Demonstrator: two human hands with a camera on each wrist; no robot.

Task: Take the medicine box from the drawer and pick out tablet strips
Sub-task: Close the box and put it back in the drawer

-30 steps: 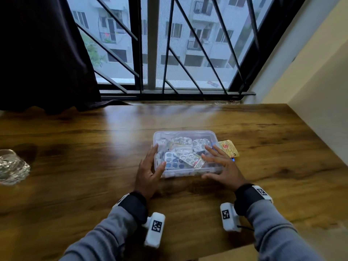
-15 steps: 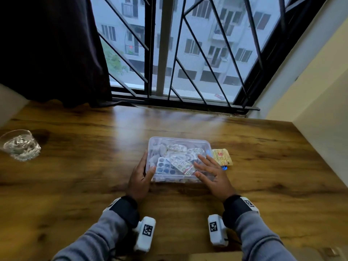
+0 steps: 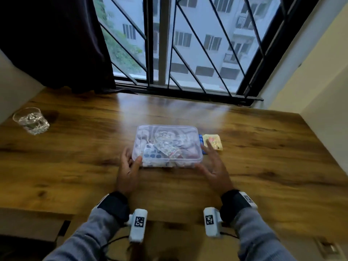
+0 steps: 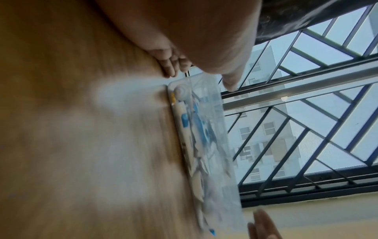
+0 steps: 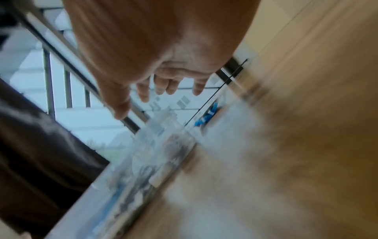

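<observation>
Medicine box [image 3: 167,146], clear plastic with its lid on, sits at centre frame on the wooden tabletop [image 3: 75,157] in the head view. Tablet strips [image 3: 165,149] show through the lid, jumbled; we cannot read any labels.

Our left hand [image 3: 128,170] is at the box's lower left corner, thumb against the near edge, fingers along the left side, loosely curved. The head view does not settle whether it grips or only touches. The left wrist view [image 4: 204,137] shows the box side-on: thumb tip over the lid's edge, fingers [image 4: 169,64] down by the corner on the wood. It is heavily blurred.

Our right hand [image 3: 214,166] lies flat and spread beside the box's right end, holding nothing. Its fingertips reach toward a yellow strip [image 3: 213,141] lying on the tabletop just right of the box, with a blue strip [image 3: 200,140] wedged between that and the box wall. The right wrist view confirms straight, splayed fingers [image 5: 159,87] above the box corner [image 5: 159,153] and picks up the blue strip [image 5: 206,118]; the yellow one we cannot find there.

Only the head view shows a glass of water [image 3: 31,120] at far left, a dark curtain [image 3: 52,40] at upper left, and a barred window [image 3: 188,44] across the top.
</observation>
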